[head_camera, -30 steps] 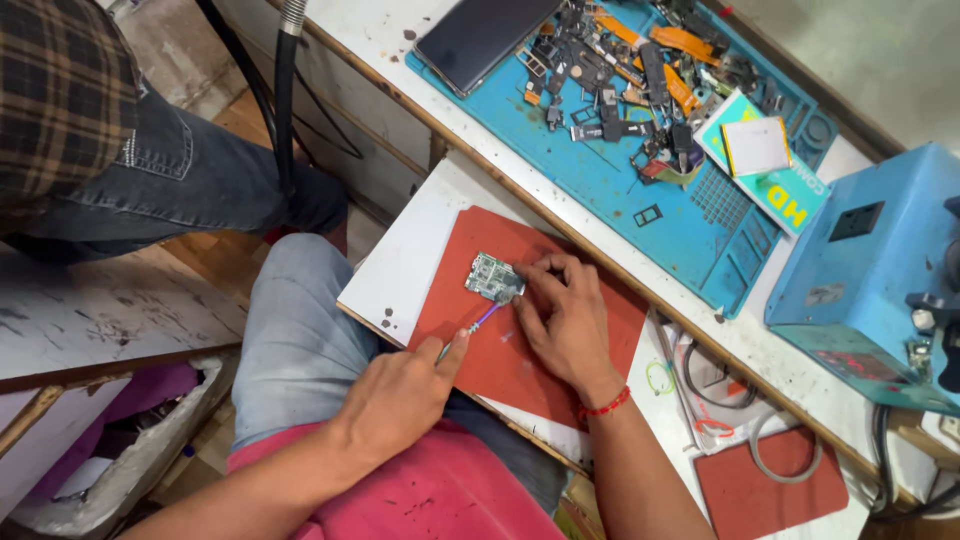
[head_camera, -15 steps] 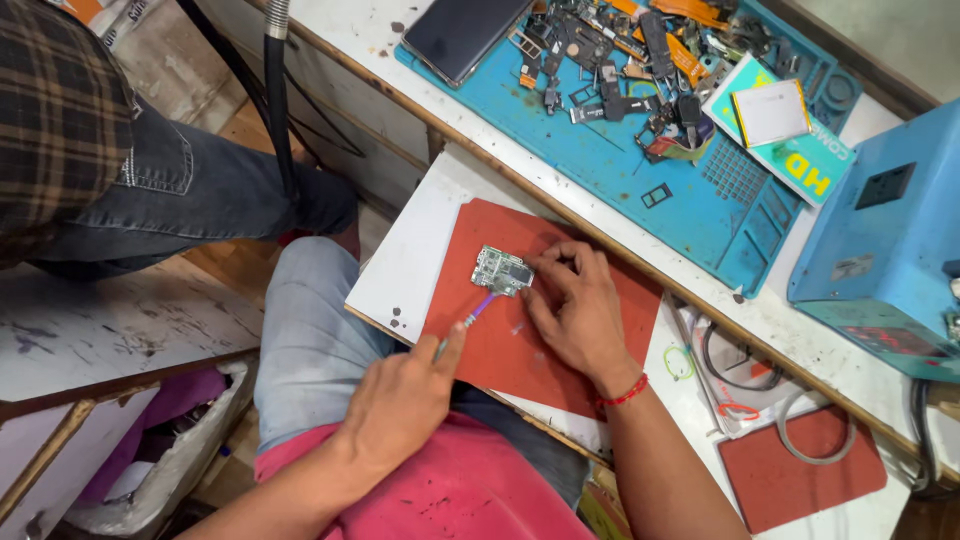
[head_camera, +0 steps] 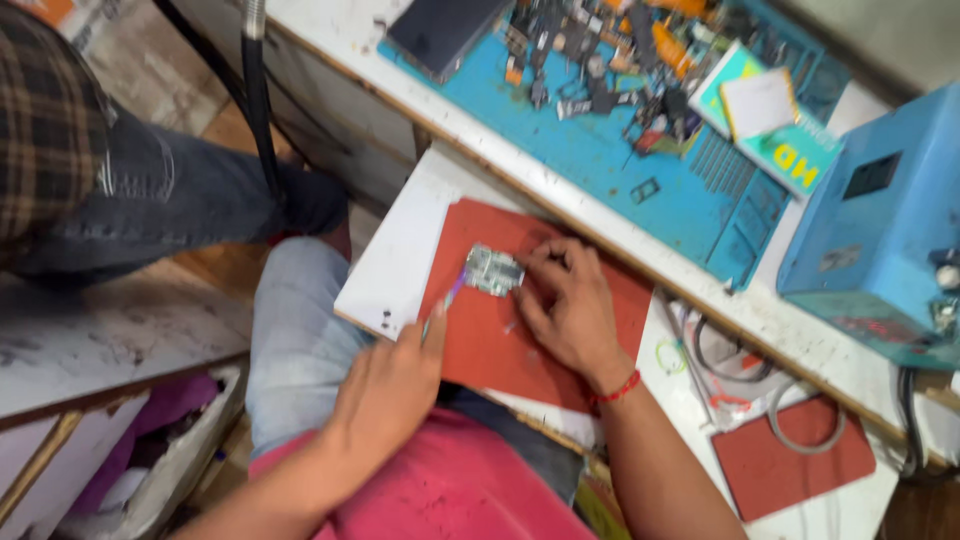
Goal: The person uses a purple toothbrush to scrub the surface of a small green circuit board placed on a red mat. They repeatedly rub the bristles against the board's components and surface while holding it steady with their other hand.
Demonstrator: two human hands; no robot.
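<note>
One small circuit board (head_camera: 494,270) lies on the red mat (head_camera: 490,345), at centre. The right hand (head_camera: 568,305), at 3 o'clock of it, pins it with its fingertips. The left hand (head_camera: 388,390), at 7 o'clock, pinches one purple-handled tool (head_camera: 450,297) whose tip meets the board's edge.

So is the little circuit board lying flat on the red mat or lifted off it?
Flat: the circuit board rests on the red mat, right hand steadying its edge, left hand touching a thin tool to it.

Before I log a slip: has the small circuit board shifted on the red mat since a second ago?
No. The circuit board sits near the red mat's upper left corner as before, under the right hand.
</note>
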